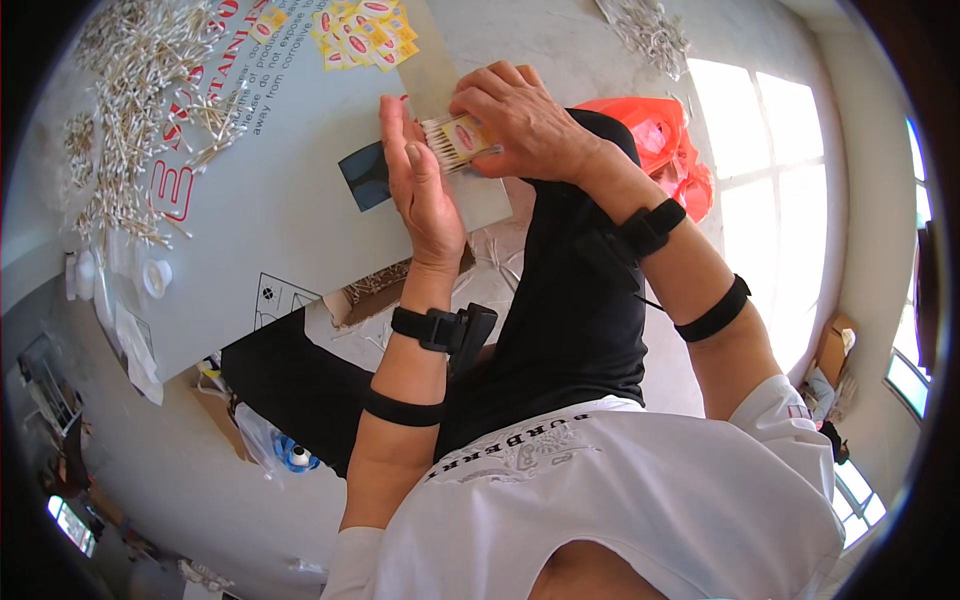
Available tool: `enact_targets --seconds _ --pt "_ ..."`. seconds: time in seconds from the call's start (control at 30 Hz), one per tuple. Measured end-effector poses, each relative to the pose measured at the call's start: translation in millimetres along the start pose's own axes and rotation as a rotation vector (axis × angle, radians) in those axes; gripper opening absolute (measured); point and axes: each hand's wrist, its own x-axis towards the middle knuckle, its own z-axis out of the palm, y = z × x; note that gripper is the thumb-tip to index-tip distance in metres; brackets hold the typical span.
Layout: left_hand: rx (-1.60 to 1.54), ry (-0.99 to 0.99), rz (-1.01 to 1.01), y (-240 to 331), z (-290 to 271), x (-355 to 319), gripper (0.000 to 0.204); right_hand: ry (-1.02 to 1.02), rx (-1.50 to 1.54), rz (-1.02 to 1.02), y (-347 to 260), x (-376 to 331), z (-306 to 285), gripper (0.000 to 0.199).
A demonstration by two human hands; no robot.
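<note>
My right hand (525,120) grips a small clear packet of cotton swabs (458,141) with a yellow and red label. The swab ends stick out toward my left hand (418,185), whose flat palm presses against them. Both hands are held over the edge of a grey sheet (270,190) that serves as the work surface. A pile of loose cotton swabs (140,90) lies spread over the sheet's far left part. Several yellow and red labels (365,32) lie at the sheet's top.
An orange plastic bag (665,135) lies on the floor to the right. More loose swabs (650,30) lie at the top right. White plastic pieces (150,275) sit at the sheet's left edge. A cardboard box (375,290) is under the sheet. Bright windows are at the right.
</note>
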Motion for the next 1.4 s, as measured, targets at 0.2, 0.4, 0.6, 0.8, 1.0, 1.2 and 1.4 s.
enact_targets --seconds 0.2,0.4,0.6,0.8,1.0,1.2,1.4 --pt "-0.141 0.008 -0.027 0.5 -9.0 0.9 0.066 -0.081 0.017 0.049 -5.5 0.8 -3.7 0.056" --pt "0.036 0.207 0.078 17.5 -57.1 5.5 0.039 0.081 0.007 0.101 -17.5 -11.6 5.5 0.059" --pt "0.382 0.179 0.202 13.4 -85.7 1.1 0.020 0.698 0.940 1.046 -25.2 -24.2 41.0 0.043" --pt "0.460 0.171 0.219 15.9 -86.0 0.9 0.020 0.583 0.826 1.236 -27.7 -9.0 37.6 0.048" --pt "1.219 -0.110 0.212 24.1 -51.6 -22.1 0.060 0.755 1.212 1.240 -7.2 -10.3 53.8 0.054" --pt "1.337 -0.287 0.102 17.3 -43.9 -29.6 0.085 0.729 1.782 1.267 -22.1 -8.0 53.2 0.039" --pt "1.394 -0.321 0.103 15.8 -36.2 -31.0 0.089 0.808 1.498 1.150 -33.0 -2.3 59.7 0.029"
